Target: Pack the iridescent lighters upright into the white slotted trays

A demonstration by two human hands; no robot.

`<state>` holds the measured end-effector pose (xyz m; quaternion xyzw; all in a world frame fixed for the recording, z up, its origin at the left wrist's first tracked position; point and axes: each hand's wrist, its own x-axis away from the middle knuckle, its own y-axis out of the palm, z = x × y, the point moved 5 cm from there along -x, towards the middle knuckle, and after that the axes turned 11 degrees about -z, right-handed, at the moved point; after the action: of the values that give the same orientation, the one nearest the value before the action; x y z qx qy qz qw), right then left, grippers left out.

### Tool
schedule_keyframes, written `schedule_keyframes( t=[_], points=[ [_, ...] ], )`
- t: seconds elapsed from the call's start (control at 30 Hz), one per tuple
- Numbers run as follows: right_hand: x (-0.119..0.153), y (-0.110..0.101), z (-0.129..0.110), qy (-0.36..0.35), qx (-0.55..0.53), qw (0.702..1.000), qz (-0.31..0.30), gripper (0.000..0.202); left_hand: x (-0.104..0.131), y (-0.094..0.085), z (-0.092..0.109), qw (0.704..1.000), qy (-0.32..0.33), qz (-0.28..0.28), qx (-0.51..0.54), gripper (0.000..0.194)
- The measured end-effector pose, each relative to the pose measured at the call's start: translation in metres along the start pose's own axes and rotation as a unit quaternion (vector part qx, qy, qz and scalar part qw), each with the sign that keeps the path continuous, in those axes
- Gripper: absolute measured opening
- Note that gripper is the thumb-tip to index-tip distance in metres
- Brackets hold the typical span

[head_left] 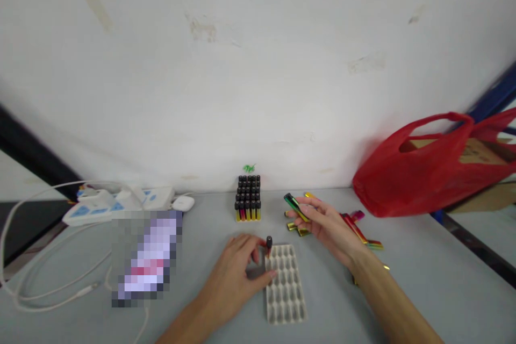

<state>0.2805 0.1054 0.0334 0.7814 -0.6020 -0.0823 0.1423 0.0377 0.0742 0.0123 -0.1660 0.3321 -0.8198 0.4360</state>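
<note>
A pale moulded tray (287,285) with rows of oval slots lies on the table. One black-topped lighter (269,244) stands upright in its far left corner slot. My left hand (237,274) is at the tray's left edge, thumb over the rim and a fingertip touching that lighter. Over the table to the right of the tray, my right hand (322,223) pinches a shiny green-and-gold lighter (296,207), its dark end pointing up and left. Beyond the tray stands a tight block of upright black-topped lighters (249,199) with gold and pink bodies.
Loose metallic lighters (355,228) lie around and under my right forearm. A red plastic bag (415,166) with cardboard stands at the right. On the left are a power strip (121,205), white cables (52,309) and a pixelated phone-like screen (151,258). A white wall (258,91) rises behind.
</note>
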Motion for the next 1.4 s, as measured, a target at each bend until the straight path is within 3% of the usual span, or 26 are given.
schedule_keyframes(
  t=[0.13,0.33,0.5,0.6,0.8,0.9,1.4],
  points=[
    [0.004,0.008,0.006,0.021,-0.103,0.993,-0.050,0.052,0.000,0.000,-0.001,1.000,0.004,0.002,-0.003,0.031],
    [0.009,0.021,0.011,0.044,-0.120,0.987,-0.101,0.046,0.000,-0.002,-0.006,1.000,0.006,0.009,-0.019,0.029],
    [0.011,0.035,0.020,0.040,-0.150,0.979,-0.136,0.021,-0.002,-0.003,-0.007,1.000,0.000,0.008,-0.012,0.028],
    [0.012,0.041,0.029,0.051,-0.165,0.975,-0.139,0.017,-0.003,-0.003,-0.007,1.000,-0.001,0.012,-0.012,0.026],
    [0.012,0.058,0.037,0.089,-0.187,0.963,-0.173,0.056,-0.003,-0.002,-0.012,1.000,0.001,0.026,-0.003,0.031],
    [0.012,0.064,0.040,0.096,-0.189,0.958,-0.190,0.067,-0.003,-0.002,-0.014,1.000,-0.001,0.028,-0.004,0.031],
    [0.012,0.061,0.049,0.101,-0.107,0.982,-0.121,0.070,-0.005,-0.004,-0.012,1.000,-0.006,0.021,-0.006,0.024]
  ],
)
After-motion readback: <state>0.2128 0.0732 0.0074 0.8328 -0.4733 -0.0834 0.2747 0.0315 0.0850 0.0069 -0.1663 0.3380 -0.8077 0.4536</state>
